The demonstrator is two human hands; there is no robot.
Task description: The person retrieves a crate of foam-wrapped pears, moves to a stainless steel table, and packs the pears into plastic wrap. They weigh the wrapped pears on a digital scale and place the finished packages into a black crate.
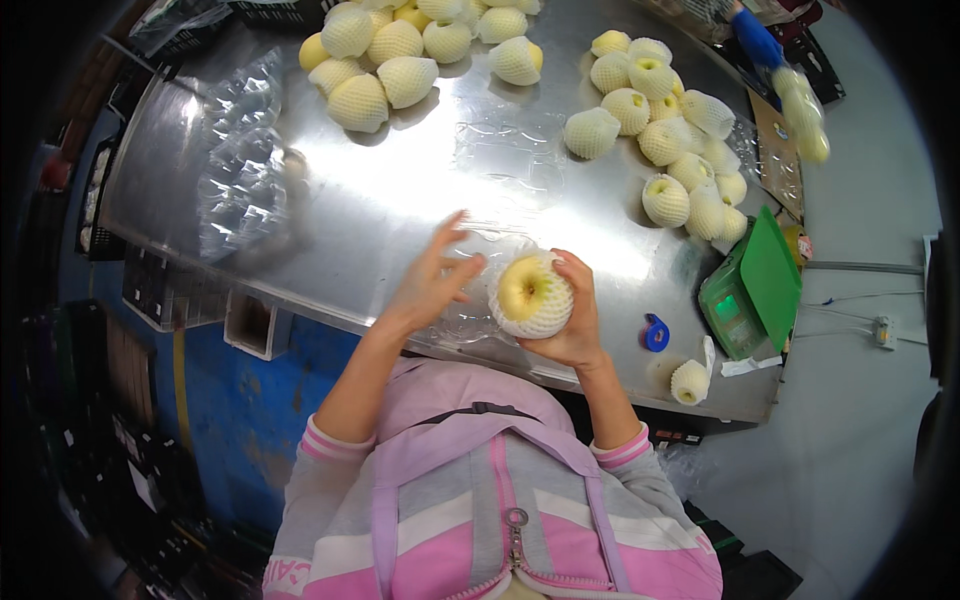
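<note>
A yellow-green apple (pixel 519 291) in a white foam net sleeve (pixel 541 324) is in my right hand (pixel 579 307), its bare end facing up. Beside it, my left hand (pixel 435 281) has its fingers spread and holds nothing; it is slightly blurred. Beneath both hands lies an open clear plastic clamshell box (pixel 461 326) on the steel table (pixel 360 247). Part of the box is hidden by the hands and the apple. Its other half (pixel 510 161) extends away from me across the table.
Foam-sleeved apples lie in groups at the far side (pixel 394 45) and right (pixel 664 139). Clear clamshells (pixel 244 161) are stacked at left. On the right are a green scale (pixel 739 292), a blue tape dispenser (pixel 655 333) and a foam sleeve (pixel 689 382). Another person's blue-sleeved arm (pixel 756 37) shows top right.
</note>
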